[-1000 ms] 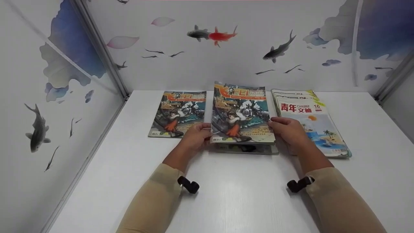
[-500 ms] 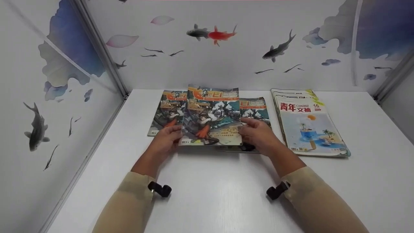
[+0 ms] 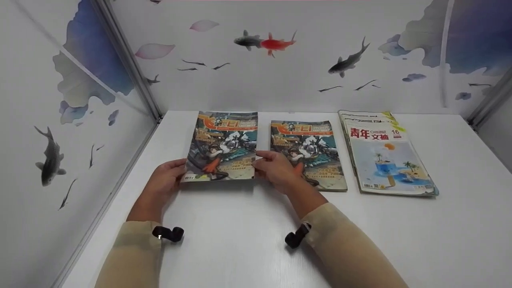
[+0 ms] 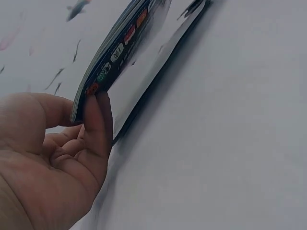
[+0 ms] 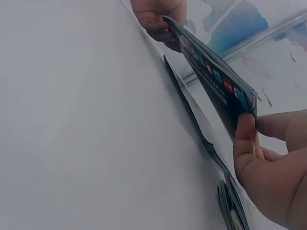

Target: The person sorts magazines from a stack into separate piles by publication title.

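Both hands hold a magazine (image 3: pixel 224 146) with an orange title band and a dark-haired figure in a red skirt on its cover. My left hand (image 3: pixel 166 180) pinches its left edge between thumb and fingers, and my right hand (image 3: pixel 276 170) pinches the right edge. The wrist views show the held magazine (image 5: pixel 216 76) raised over another magazine (image 5: pixel 189 108) that lies flat on the table, which it hides in the head view. To the right lies a magazine with the same cover (image 3: pixel 312 148), partly behind my right hand and wrist.
A stack of magazines (image 3: pixel 394 160) with a pale beach cover on top lies at the right of the white table (image 3: pixel 236 244). Panels painted with fish stand at the back (image 3: pixel 288 84) and left (image 3: pixel 24 208).
Both hands have carried the magazine leftward from above the middle magazine to above the left one. The middle magazine has come into view; the right stack stays put.
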`<state>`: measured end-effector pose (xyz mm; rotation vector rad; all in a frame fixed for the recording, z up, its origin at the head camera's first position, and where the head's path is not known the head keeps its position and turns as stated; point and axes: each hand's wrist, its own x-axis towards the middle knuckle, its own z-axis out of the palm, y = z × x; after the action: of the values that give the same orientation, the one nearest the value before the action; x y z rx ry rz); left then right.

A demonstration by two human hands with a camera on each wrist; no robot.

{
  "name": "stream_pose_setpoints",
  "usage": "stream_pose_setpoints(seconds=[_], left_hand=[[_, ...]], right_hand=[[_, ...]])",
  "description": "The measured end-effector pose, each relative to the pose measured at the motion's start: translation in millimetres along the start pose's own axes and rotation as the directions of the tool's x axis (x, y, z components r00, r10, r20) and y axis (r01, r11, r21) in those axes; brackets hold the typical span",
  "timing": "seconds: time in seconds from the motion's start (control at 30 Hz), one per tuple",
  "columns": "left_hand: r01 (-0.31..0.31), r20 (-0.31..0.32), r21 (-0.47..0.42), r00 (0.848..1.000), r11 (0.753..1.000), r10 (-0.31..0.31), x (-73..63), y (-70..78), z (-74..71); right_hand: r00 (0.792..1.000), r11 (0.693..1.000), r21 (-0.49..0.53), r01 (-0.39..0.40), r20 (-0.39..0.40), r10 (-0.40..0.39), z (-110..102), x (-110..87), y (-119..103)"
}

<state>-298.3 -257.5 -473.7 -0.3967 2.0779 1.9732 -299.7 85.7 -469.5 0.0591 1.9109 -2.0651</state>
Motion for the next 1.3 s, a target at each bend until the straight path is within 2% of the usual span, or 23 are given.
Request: stream_pose_setpoints(seconds=[0.13,0.27,0.57,0.73,0.97,1.17,1.3], left_hand=[[0.019,-0.037,0.03,0.999,0.999,-0.017,1.2,-1.6,-3.7],[0.023,-0.07,0.048,0.997,0.999,-0.02,2.0,-2.7,-4.7],[-0.011,-0.148,0.225,0.988,0.974,0.045,1.3,-3.3,-2.7],[-0.033,-0.139,0.273,0.988,0.961,0.073,-0.1,-1.8,-0.7],[-0.062,-0.12,0.237,0.988,0.97,0.092,1.8,-1.9,-0.7],[-0.071,-0.174,0.182,0.979,0.981,0.103,0.8,-0.8,-2.2],[-0.1,-0.229,0.144,0.965,0.985,0.131,0.4,-0.1,-3.6]], right_hand=[[1.0,1.0,0.008,-0.008,-0.009,0.009,10.4,7.9,6.3],[1.0,0.999,-0.042,0.004,-0.024,-0.005,14.1,11.3,11.1],[0.999,0.991,-0.123,0.045,-0.006,-0.046,20.5,11.2,13.6],[0.999,0.98,-0.192,0.045,-0.013,-0.048,20.7,8.4,11.8],[0.998,0.974,-0.216,0.067,0.005,-0.067,20.4,6.5,9.3],[0.998,0.973,-0.223,0.062,-0.009,-0.066,19.4,6.0,8.0],[0.995,0.971,-0.223,0.084,-0.041,-0.095,18.2,4.8,6.8]])
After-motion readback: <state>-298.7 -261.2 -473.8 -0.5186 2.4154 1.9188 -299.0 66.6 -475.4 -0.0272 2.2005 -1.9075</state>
